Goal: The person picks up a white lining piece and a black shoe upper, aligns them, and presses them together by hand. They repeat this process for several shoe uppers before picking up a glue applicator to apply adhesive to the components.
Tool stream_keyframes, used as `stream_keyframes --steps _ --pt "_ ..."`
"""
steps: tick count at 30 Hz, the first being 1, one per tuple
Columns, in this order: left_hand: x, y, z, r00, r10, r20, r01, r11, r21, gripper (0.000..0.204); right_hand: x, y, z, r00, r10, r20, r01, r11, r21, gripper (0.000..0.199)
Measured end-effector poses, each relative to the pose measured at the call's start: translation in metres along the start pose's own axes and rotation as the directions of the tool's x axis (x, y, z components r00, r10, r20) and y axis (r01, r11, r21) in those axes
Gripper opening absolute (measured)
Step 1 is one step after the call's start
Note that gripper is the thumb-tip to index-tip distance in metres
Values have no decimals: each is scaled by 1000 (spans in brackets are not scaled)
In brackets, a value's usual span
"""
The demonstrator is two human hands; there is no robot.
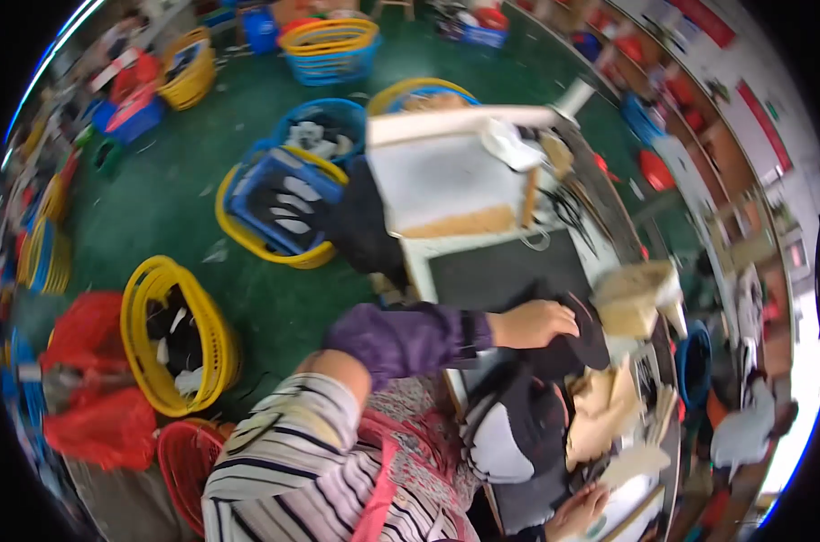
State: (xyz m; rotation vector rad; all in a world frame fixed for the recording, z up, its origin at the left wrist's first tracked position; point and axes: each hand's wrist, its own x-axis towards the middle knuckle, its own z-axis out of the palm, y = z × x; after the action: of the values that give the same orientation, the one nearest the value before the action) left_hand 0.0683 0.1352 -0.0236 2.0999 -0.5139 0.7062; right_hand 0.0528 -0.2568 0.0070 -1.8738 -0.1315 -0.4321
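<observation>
Head view. The left hand (535,322), reaching out of a purple sleeve cover (401,339), rests with fingers curled together on a flat black oval piece (580,348), which lies on the bench (509,271) just in front of the person; whether the fingers actually pinch the piece cannot be told. The right hand (577,515), low at the picture's lower edge, lies beside pale cut sheets (609,415); its fingers are partly hidden, so its state cannot be told. A black-and-white shoe upper (509,434) sits between the two hands. Scissors (568,210) lie farther up the bench beside a white board (442,176). On the green floor (166,208) stand yellow baskets (171,334) and a blue crate (284,203) holding black and white pieces.
</observation>
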Motion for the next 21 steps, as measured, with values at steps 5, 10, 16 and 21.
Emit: stream_keyframes --steps 5,10,16,21 --pt "-62 101 3 932 329 154 -345 934 94 33 -11 -37 22 925 366 102 -348 710 612 11" --pt "-76 128 5 955 106 275 -82 992 -98 30 -41 -58 62 867 340 363 -496 655 571 6" --pt "-51 127 25 970 -194 144 184 980 81 28 -63 -48 95 829 373 417 -552 668 500 11" --pt "-42 129 31 946 -252 203 214 958 191 22 -68 -41 96 841 337 423 -533 647 545 10"
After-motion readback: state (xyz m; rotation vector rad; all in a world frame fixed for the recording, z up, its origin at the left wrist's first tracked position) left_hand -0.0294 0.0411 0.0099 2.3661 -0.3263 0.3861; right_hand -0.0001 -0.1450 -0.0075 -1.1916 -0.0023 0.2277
